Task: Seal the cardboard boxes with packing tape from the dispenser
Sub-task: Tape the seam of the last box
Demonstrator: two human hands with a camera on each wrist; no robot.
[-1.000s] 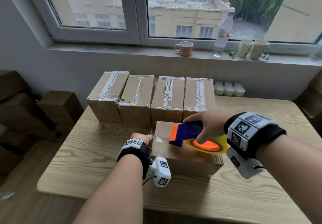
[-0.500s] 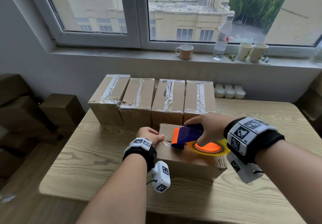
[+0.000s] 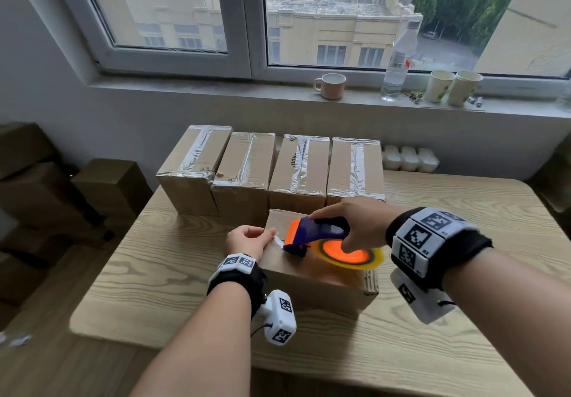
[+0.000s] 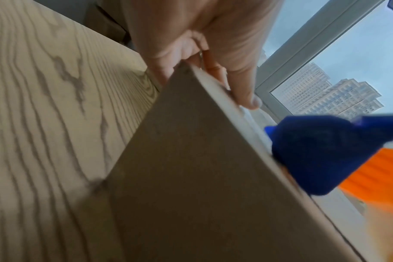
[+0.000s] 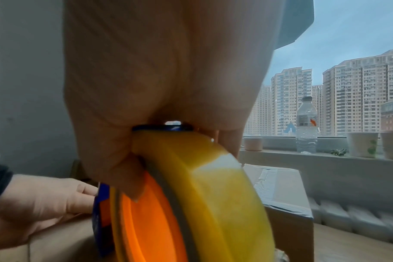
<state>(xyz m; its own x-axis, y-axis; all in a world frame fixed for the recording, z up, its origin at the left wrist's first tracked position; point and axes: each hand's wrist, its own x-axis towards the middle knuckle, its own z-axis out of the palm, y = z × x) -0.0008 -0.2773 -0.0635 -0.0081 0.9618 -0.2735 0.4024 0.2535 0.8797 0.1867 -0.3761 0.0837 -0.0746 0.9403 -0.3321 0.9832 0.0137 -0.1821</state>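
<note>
On box (image 3: pixel 312 276), right hand (image 3: pixel 358 220) gripping dispenser (image 3: pixel 318 236), beside left hand (image 3: pixel 248 239)

A box (image 3: pixel 312 276) is set on the desk (image 3: pixel 463 350) between the two hands — the left hand (image 3: pixel 248 240) at its left top edge, the right hand (image 3: pixel 360 222) above its top. Under the right hand a tape dispenser (image 3: pixel 321 239) is laid on the box top. Beyond both hands four boxes (image 3: pixel 272 168) are lined side by side — behind them, a windowsill (image 3: pixel 216 89) carries a mug (image 3: pixel 331 86), a bottle (image 3: pixel 398 60) and two cups (image 3: pixel 451 88).
</note>
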